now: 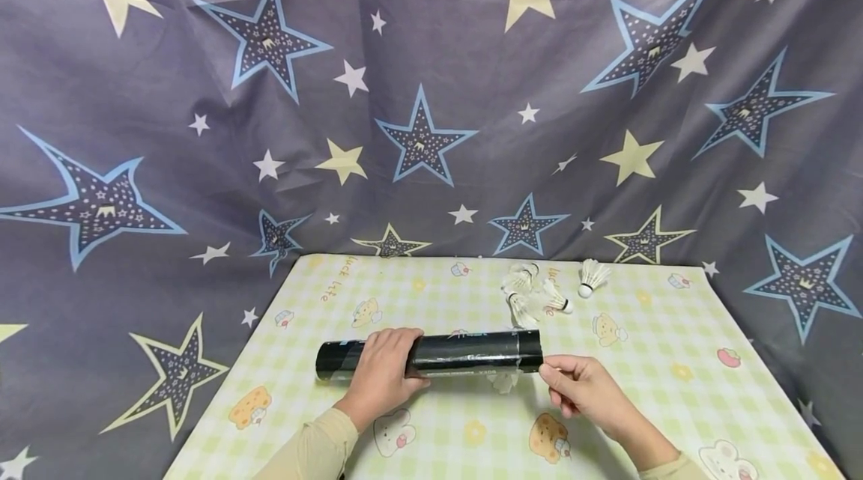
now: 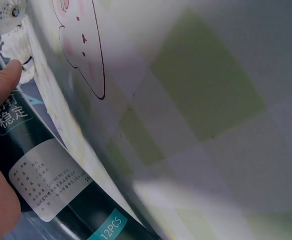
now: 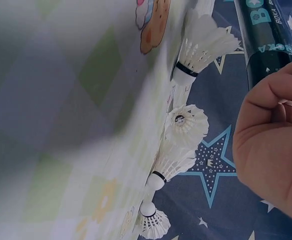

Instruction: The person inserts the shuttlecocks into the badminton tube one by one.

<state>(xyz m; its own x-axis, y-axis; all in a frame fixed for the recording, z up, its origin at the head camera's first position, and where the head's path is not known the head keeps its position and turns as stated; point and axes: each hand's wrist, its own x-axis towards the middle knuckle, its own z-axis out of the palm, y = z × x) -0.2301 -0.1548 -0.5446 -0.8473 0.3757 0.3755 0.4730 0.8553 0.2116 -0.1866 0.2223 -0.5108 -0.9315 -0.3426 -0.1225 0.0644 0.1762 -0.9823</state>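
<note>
A black shuttlecock tube (image 1: 465, 354) lies nearly level above the table, its printed label visible in the left wrist view. My left hand (image 1: 387, 371) grips it around the left part, thumb on the near side. At the tube's right end is my right hand (image 1: 586, 390), its fingers curled, with thumb and forefinger pinching at the rim. Whether they also hold something inside the end is hidden. One white shuttlecock (image 1: 504, 381) shows just below the tube. Beyond the tube lie several more shuttlecocks (image 1: 522, 306), bunched together, and a single shuttlecock (image 1: 592, 278) stands apart to their right.
A green-and-white checked cloth with cartoon prints covers the table (image 1: 465, 431). Behind it hangs a dark star-patterned curtain (image 1: 431, 53), which meets the table's far edge and both sides.
</note>
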